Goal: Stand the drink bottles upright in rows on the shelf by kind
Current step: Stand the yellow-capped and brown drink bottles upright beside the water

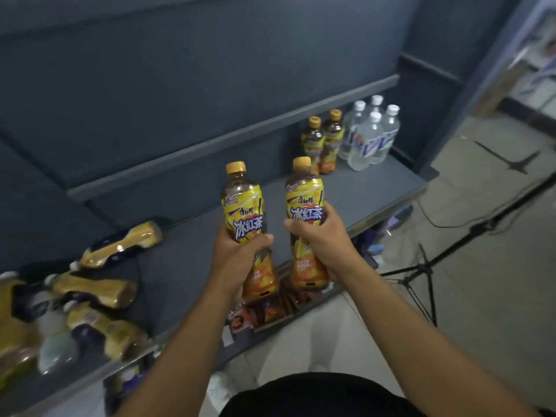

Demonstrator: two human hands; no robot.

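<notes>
I hold two iced tea bottles with yellow labels and yellow caps, both upright above the grey shelf (376,188). My left hand (237,254) grips the left iced tea bottle (243,212) around its waist. My right hand (320,239) grips the right iced tea bottle (305,200) the same way. At the shelf's far right end, two more iced tea bottles (323,139) stand upright beside several clear bottles with white caps (370,136). At the left end, several bottles lie on their sides in a heap (99,284).
The shelf's dark back panel (180,100) rises behind it. A lower shelf with snack packets (270,308) shows under the front edge. A black tripod (421,272) and cables stand on the pale floor at the right.
</notes>
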